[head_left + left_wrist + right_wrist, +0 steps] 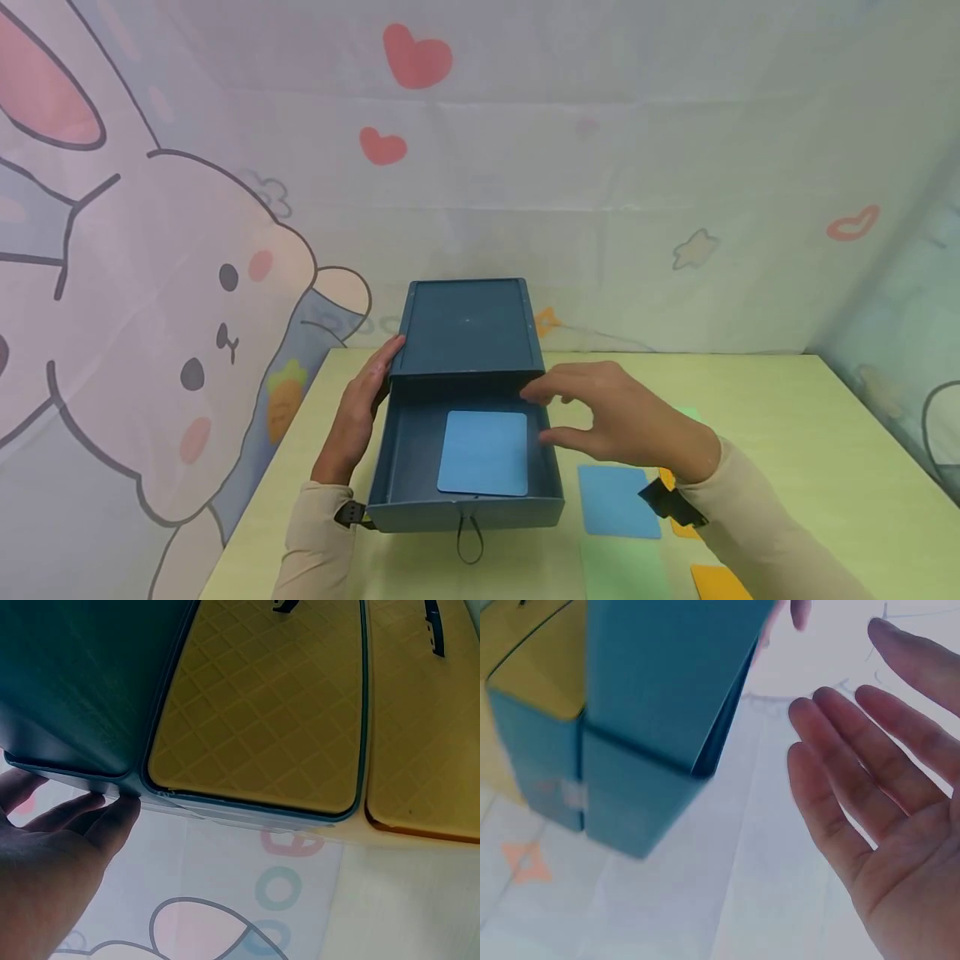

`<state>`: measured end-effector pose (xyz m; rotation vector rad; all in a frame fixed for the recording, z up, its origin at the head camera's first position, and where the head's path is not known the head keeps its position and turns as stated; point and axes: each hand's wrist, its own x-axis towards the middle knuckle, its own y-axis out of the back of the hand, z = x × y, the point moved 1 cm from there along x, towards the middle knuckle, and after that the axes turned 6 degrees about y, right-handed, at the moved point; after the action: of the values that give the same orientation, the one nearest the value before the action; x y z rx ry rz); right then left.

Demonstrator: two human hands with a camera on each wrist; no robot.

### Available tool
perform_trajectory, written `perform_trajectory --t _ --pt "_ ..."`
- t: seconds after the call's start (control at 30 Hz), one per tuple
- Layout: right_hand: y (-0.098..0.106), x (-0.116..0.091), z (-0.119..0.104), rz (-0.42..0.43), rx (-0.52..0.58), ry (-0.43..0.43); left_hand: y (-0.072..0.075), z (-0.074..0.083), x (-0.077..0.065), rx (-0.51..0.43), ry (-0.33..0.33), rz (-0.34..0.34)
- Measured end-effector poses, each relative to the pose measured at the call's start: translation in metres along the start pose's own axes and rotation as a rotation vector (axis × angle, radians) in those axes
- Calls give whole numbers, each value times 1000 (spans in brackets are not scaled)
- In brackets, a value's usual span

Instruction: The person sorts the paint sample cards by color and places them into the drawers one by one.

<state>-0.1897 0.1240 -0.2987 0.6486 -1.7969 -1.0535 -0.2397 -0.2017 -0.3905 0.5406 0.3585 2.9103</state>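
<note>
A dark blue drawer box (468, 325) stands on the table with its top drawer (408, 458) pulled out. Flat inside the drawer lies a light blue square card (483, 454). A thin dark pull loop (471, 546) hangs from the drawer front. My left hand (352, 421) rests along the box's left side; in the left wrist view its fingertips (120, 817) touch the blue edge. Over the drawer's right rim hovers my right hand (618, 412), fingers relaxed and thumb apart. The right wrist view shows that palm (907, 855) holding nothing, away from the box.
Right of the box, a blue card (618, 500), a green card (622, 568) and orange cards (718, 583) lie on the pale yellow table (787, 433). Yellow quilted panels (262, 705) with dark pulls show in the left wrist view. A printed curtain (562, 208) hangs behind.
</note>
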Motion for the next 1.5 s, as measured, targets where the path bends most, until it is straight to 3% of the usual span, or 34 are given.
perform_trajectory --t 0.13,0.4,0.53,0.67,0.93,1.17,1.4,1.5 --pt "3 -26 8 51 15 -4 0 0 -1 0 -1 3" --pt "-12 -63 23 19 17 -102 -1 0 -1 -1 -1 4" --pt "-22 -76 30 -68 -41 -166 -1 0 -1 5 -9 5" --pt "-38 -87 40 -223 -111 -250 -1 0 -1 4 -10 9" --pt "-77 -121 66 -396 -38 -383 -1 -2 -1 -5 -9 8" --pt "-93 -137 76 -429 4 -424 -1 -3 0 -5 -13 5" --pt "-104 -146 86 -446 51 -531 -2 -3 -1 5 -15 7" --pt "-106 -148 89 -440 36 -522 -2 -2 -1 7 -14 12"
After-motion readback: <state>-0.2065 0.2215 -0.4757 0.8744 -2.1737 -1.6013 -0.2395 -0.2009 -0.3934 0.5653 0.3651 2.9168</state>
